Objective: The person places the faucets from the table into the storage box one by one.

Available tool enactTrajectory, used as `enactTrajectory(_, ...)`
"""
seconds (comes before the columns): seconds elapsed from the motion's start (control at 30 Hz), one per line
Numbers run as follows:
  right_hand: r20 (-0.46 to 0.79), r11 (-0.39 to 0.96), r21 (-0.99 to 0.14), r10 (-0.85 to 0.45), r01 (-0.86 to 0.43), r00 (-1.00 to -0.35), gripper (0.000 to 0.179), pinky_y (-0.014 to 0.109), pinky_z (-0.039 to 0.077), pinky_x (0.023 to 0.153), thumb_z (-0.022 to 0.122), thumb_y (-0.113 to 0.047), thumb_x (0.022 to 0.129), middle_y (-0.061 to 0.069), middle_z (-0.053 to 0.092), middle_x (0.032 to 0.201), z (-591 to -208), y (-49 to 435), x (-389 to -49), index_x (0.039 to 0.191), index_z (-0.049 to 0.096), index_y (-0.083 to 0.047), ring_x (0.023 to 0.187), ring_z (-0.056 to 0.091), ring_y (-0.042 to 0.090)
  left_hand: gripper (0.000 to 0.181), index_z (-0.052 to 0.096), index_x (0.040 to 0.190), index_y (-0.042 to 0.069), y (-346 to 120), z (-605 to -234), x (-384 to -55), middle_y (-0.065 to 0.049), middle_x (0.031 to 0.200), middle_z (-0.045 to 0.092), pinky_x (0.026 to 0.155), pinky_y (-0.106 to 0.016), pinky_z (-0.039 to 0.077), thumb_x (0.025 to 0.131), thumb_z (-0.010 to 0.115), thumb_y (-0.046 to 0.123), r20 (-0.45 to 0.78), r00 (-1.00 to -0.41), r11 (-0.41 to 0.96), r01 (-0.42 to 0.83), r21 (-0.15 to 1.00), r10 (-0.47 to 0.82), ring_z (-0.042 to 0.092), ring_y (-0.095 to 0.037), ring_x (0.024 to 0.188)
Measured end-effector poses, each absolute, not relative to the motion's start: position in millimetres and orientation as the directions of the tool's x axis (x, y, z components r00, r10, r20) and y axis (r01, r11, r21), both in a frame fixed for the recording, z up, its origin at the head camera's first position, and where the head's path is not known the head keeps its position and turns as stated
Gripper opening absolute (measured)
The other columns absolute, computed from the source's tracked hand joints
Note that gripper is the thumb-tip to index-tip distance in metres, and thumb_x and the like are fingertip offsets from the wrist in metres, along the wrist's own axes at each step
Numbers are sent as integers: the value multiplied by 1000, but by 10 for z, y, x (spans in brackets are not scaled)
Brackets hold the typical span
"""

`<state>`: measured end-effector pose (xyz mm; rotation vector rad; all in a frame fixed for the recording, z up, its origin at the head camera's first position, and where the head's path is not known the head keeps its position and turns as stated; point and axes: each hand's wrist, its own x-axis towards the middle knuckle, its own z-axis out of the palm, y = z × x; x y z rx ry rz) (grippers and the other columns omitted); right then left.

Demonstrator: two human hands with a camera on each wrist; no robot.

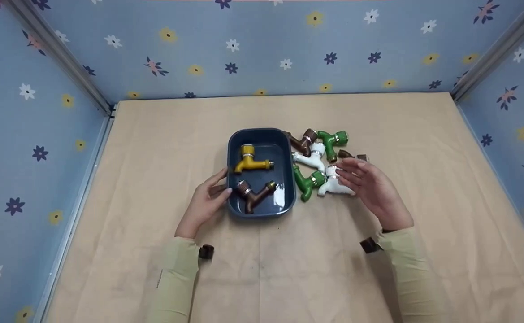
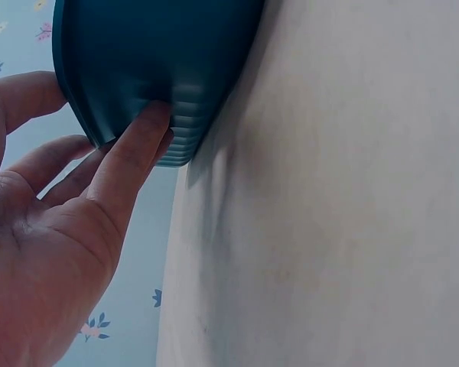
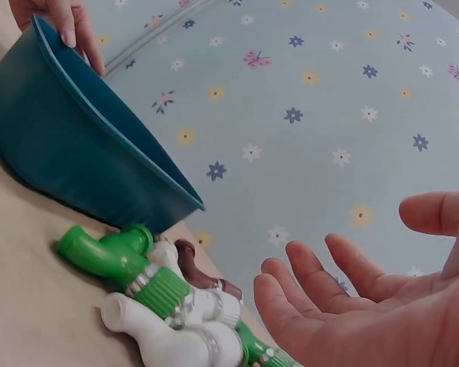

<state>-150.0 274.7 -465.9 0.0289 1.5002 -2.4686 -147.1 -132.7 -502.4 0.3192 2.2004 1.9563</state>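
A dark blue tray (image 1: 262, 137) sits near the middle of the tan worktop (image 1: 154, 148) and holds a yellow tap (image 1: 249, 159) toward its far end and a brown tap (image 1: 253, 194) toward its near end. The left hand (image 1: 205, 202) rests against the tray's left wall, fingers (image 2: 134, 157) straight and pressed on the ribbed corner, thumb at the rim. Just right of the tray lies a cluster of taps: a green tap (image 1: 307, 182) touching the tray's right wall, a white tap (image 1: 332, 185) beside it, and further brown, white and green ones beyond. The right hand (image 1: 369, 186) hovers over the white tap, fingers spread and relaxed, gripping nothing.
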Motion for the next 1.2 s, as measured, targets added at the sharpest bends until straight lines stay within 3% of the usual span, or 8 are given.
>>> enactTrajectory(0.13, -139, -437, -879, -151, 192, -979, 35, 52, 24, 110, 32, -11, 103, 26, 51, 130, -4681, 2834, -1485, 123, 53, 8, 127, 41, 42, 58, 36, 145, -1, -1337, -5022, -1469, -23, 148, 33, 91, -34, 49, 93, 59, -1, 11, -963, 103, 41, 994, 271, 49, -42, 121)
enactTrajectory(0.43, -150, -455, -873, -92, 175, -984, 32, 52, 26, 109, 34, -10, 103, 26, 56, 126, -4732, 3038, -1463, 118, 58, 4, 126, 42, 44, 57, 35, 144, -4, -1332, -5033, -1472, -24, 147, 33, 90, -31, 49, 92, 59, -2, 37, -963, 89, 62, 994, 267, 49, -44, 120)
enactTrajectory(0.8, -212, -441, -871, -55, 214, -976, 32, 48, 26, 111, 39, -14, 104, 18, 60, 121, -4815, 3296, -1484, 122, 56, 6, 115, 55, 30, 57, 34, 145, -5, -1324, -5033, -1470, -25, 148, 32, 92, -37, 48, 93, 58, -3, 32, -962, 89, 58, 994, 270, 48, -44, 120)
enactTrajectory(1.2, -339, -392, -870, 32, 301, -940, 37, 47, 24, 112, 45, -20, 103, 17, 48, 131, -4889, 3436, -1574, 130, 44, 5, 132, 37, 34, 57, 35, 145, -3, -1322, -5027, -1471, -23, 149, 31, 95, -35, 47, 93, 59, -1, 22, -961, 106, 53, 993, 275, 49, -42, 121)
